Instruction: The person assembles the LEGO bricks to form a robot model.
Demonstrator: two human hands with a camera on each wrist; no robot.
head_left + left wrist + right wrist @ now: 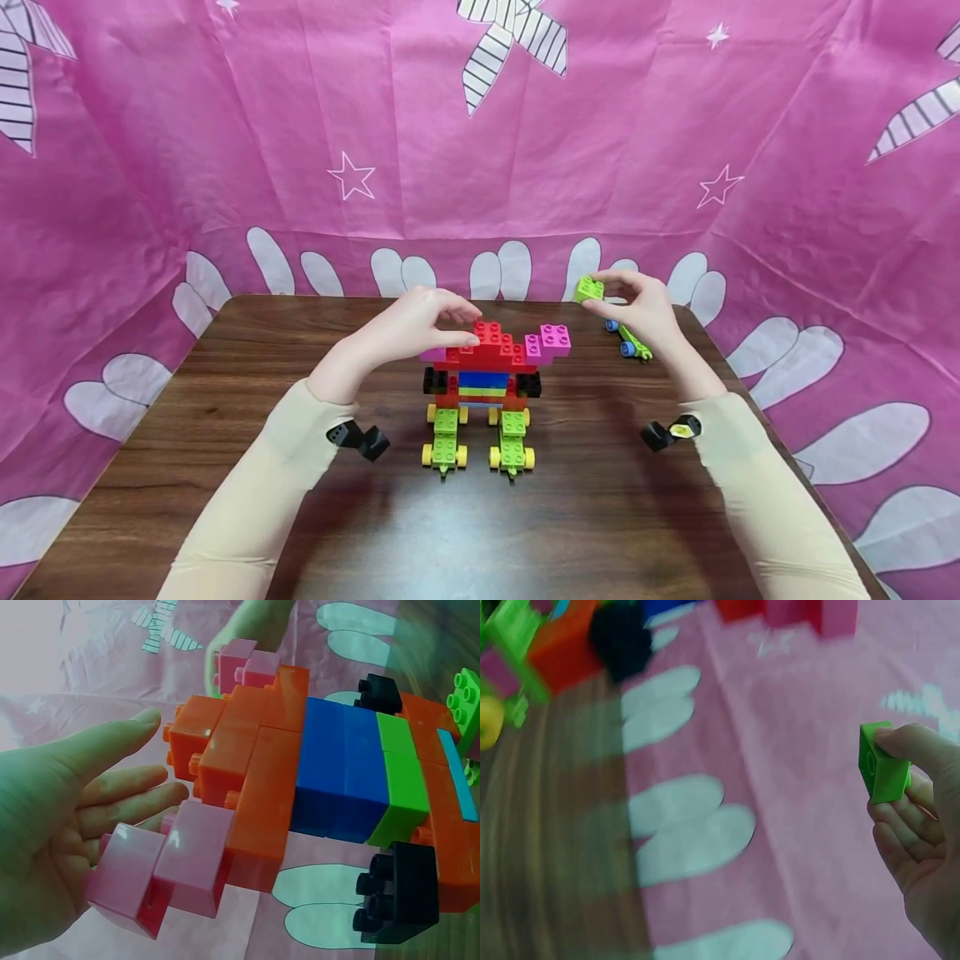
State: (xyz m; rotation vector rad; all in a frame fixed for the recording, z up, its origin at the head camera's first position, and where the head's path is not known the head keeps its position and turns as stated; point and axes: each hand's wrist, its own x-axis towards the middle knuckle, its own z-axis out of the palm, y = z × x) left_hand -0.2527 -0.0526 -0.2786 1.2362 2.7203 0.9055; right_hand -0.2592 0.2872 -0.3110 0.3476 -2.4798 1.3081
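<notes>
A toy figure of building blocks stands on the table, with red blocks (487, 357) on top, a blue block (482, 380) in the middle and pink blocks (555, 339) at the side. Its feet are green wheeled bases (446, 450) with yellow wheels. My left hand (420, 325) is beside the top of the figure, its thumb and fingers spread around the red blocks' side in the left wrist view, near a pink block (129, 877). Up and to the right of the figure, my right hand (641, 304) pinches a lime green block (589, 289) between thumb and fingers, above the table.
Behind my right hand a green wheeled base (633, 343) with blue wheels lies at the table's back right. Black blocks (528, 384) jut from the figure's sides. A pink printed cloth (420, 192) hangs around the brown wooden table (225, 400).
</notes>
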